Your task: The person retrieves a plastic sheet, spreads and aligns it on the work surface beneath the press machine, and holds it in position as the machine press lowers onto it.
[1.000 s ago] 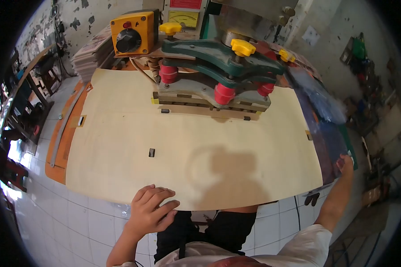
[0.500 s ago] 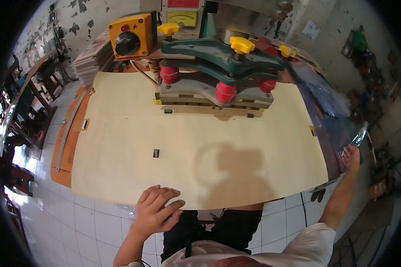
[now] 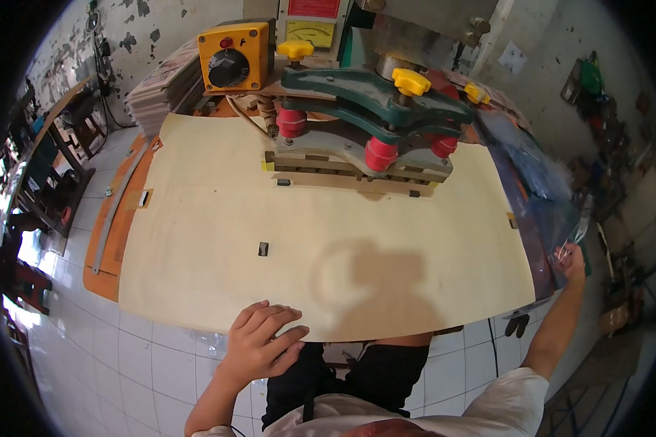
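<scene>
My left hand point(image 3: 265, 339) rests palm down at the front edge of a large cream sheet point(image 3: 197, 247), its fingers slightly bent and apart, holding nothing. Far to the right, my right hand point(image 3: 571, 261) is closed on a clear plastic sheet point(image 3: 581, 222) that shines where it folds. More bluish plastic sheets point(image 3: 521, 156) lie in a stack behind it. Small dark blocks sit on the cream sheet: one block point(image 3: 263, 249) is left of centre, and two more are just in front of the press head point(image 3: 364, 156).
The press's green plate point(image 3: 379, 91) has yellow knobs and red spacers. An orange control box point(image 3: 233, 57) with a black dial stands at the back left, beside a stack of printed sheets point(image 3: 164, 84). A metal strip point(image 3: 117, 211) lies along the orange board's left edge.
The view has shifted slightly. The plastic at my right hand has changed shape, its shiny fold now more upright, and the hand is a little lower. My left hand stays at the sheet's edge.
</scene>
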Available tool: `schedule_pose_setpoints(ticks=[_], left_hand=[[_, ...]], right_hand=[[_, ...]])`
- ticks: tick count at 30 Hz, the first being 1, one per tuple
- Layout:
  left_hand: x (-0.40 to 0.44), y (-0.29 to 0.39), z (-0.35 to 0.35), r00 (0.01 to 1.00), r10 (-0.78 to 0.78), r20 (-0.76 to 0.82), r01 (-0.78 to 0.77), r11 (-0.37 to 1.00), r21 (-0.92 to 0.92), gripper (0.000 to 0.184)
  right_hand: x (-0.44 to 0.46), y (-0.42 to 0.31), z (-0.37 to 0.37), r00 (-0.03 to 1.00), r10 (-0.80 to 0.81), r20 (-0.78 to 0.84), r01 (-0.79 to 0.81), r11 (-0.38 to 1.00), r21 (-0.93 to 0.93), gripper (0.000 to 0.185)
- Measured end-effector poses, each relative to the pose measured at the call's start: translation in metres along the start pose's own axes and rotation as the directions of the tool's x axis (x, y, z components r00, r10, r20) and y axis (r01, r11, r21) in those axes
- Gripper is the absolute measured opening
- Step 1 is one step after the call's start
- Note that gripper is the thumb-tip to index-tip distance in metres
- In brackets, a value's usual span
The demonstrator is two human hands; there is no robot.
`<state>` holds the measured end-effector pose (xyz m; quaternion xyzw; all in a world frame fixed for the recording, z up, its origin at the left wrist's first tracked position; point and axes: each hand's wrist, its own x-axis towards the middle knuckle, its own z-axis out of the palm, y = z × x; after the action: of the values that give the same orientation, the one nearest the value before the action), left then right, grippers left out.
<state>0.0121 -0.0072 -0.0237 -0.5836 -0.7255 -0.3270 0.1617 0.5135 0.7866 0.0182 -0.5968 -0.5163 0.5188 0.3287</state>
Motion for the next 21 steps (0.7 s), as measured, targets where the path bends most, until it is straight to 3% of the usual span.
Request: schedule_pose_setpoints(ticks=[1,3,4,6,11,13,15,16,18,19,21], left_hand=[[0.000,0.000,0.000,1.000,0.001,0.001,-0.001,1.000,0.002,0.017],[0.000,-0.001,0.000,1.000,0.004,0.001,-0.004,1.000,0.006,0.017],[0.000,0.000,0.000,1.000,0.005,0.001,-0.005,1.000,0.009,0.017],[0.000,0.000,-0.001,1.000,0.006,0.001,-0.006,1.000,0.014,0.017],[0.001,0.000,0.000,1.000,-0.005,0.006,0.005,1.000,0.005,0.016],[0.002,0.002,0.001,1.000,-0.009,0.007,0.009,1.000,-0.003,0.016],[0.002,0.002,0.000,1.000,-0.013,0.010,0.014,1.000,-0.009,0.016],[0.002,0.002,0.000,1.000,-0.017,0.008,0.017,1.000,-0.008,0.016],[0.002,0.003,0.000,1.000,-0.020,0.008,0.020,1.000,-0.006,0.016],[0.002,0.003,0.000,1.000,-0.023,0.008,0.023,1.000,-0.007,0.017],[0.002,0.003,0.001,1.000,-0.025,0.011,0.026,1.000,-0.005,0.017]], right_hand=[[0.002,0.005,-0.002,1.000,-0.001,0.000,0.001,1.000,0.001,0.050],[0.007,0.015,-0.005,0.996,-0.084,-0.023,0.087,0.983,0.161,0.032],[0.009,0.021,-0.004,0.996,-0.084,-0.020,0.086,0.983,0.163,0.032],[0.016,0.031,-0.003,0.980,-0.045,-0.194,0.091,0.967,0.239,0.030],[0.028,0.038,0.005,0.956,-0.027,-0.291,0.101,0.964,0.245,0.031],[-0.006,0.029,0.025,0.950,-0.024,-0.313,0.108,0.961,0.256,0.033],[-0.048,0.013,0.059,0.937,-0.174,-0.303,0.223,0.965,0.137,0.026],[-0.048,0.008,0.068,0.937,-0.171,-0.303,0.221,0.965,0.139,0.026],[-0.051,0.000,0.082,0.872,-0.126,-0.472,0.089,0.991,-0.099,0.028],[-0.040,0.005,0.080,0.873,-0.123,-0.472,0.088,0.991,-0.097,0.028],[0.009,0.024,0.059,0.829,-0.216,-0.516,0.096,0.964,-0.250,0.029]])
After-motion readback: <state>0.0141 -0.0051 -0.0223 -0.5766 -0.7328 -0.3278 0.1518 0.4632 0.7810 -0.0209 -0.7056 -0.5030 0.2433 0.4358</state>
